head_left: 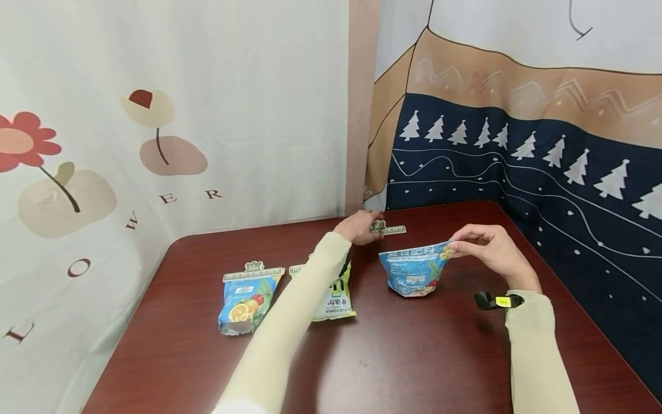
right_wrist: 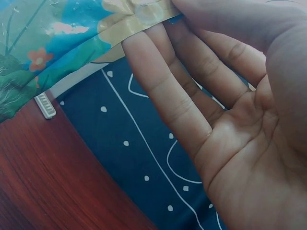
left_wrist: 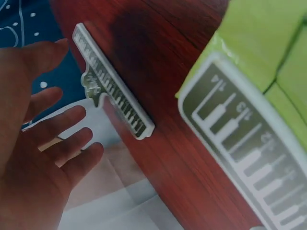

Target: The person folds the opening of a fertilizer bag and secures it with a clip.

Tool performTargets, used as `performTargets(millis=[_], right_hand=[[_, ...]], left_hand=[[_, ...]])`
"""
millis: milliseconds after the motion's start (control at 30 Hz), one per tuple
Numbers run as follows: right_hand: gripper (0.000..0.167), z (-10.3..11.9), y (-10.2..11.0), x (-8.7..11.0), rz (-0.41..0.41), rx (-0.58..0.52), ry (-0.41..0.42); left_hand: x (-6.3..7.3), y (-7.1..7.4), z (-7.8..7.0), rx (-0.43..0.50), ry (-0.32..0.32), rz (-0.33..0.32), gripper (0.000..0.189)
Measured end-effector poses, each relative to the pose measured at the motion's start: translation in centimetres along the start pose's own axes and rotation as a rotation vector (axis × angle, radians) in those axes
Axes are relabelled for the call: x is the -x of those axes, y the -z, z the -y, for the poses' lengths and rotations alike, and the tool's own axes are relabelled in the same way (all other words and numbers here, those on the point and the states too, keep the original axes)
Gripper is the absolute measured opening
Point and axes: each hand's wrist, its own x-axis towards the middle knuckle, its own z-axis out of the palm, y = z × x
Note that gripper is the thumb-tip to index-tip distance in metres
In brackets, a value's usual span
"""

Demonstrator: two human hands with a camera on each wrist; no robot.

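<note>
My right hand [head_left: 491, 250] pinches the top corner of a blue snack bag [head_left: 414, 276], which stands upright on the table. In the right wrist view, thumb and fingers [right_wrist: 158, 81] meet on the bag's edge [right_wrist: 72, 38]. My left hand [head_left: 359, 227] reaches to the back of the table beside a loose bag clip [head_left: 390, 229]. The left wrist view shows its fingers [left_wrist: 62, 129] spread and loosely bent, apart from the clip [left_wrist: 112, 84]. Part of a green snack bag [head_left: 336, 299] is hidden under the left sleeve; a second clip [left_wrist: 240, 139] sits on its top.
Another blue bag [head_left: 248, 305] with fruit pictures lies at the left, its top closed by a clip [head_left: 253, 271]. The dark red wooden table [head_left: 414, 362] meets a white curtain [head_left: 258, 115] behind and a navy patterned cloth [head_left: 517, 172] at the right.
</note>
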Motion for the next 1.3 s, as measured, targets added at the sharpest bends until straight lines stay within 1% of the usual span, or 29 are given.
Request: performTargets(millis=[200, 367, 500, 600, 700, 833, 933, 1067, 1233, 1300], right_hand=[[0.023, -0.1, 0.0, 0.0, -0.003, -0.003, -0.003], [0.025, -0.2, 0.0, 0.0, 0.016, 0.005, -0.002], [0.025, -0.2, -0.1, -0.1, 0.021, -0.003, 0.001], [0.025, -0.2, -0.1, -0.1, 0.026, -0.001, 0.004], [0.024, -0.1, -0.1, -0.1, 0.028, -0.007, 0.004], [0.022, 0.0, -0.1, 0.0, 0.030, -0.016, 0.014], [0.022, 0.1, -0.1, 0.1, 0.032, -0.024, 0.025], [0.022, 0.1, -0.1, 0.1, 0.034, -0.025, 0.027], [0.022, 0.1, 0.0, 0.0, 0.033, -0.016, 0.023], [0.023, 0.1, 0.0, 0.0, 0.032, -0.012, 0.022]], left_hand=[[-1.0, -0.5, -0.7, -0.121, 0.018, 0.035, 0.055], [-1.4, -0.7, -1.2, -0.164, 0.053, 0.053, 0.044], [-1.6, -1.1, -1.2, -0.163, 0.080, 0.040, 0.035], [-1.8, -1.3, -1.1, -0.148, 0.092, 0.025, 0.032], [-2.0, -1.3, -1.2, -0.149, 0.087, 0.009, 0.033], [-2.1, -1.3, -1.3, -0.159, 0.065, -0.025, 0.031], [-2.1, -1.3, -1.3, -0.126, 0.054, -0.056, 0.025], [-2.1, -1.2, -1.1, -0.028, 0.048, -0.082, 0.019], [-1.8, -0.8, -1.0, 0.078, 0.046, -0.098, 0.019], [-1.9, -0.6, -1.1, 0.121, 0.061, -0.099, 0.024]])
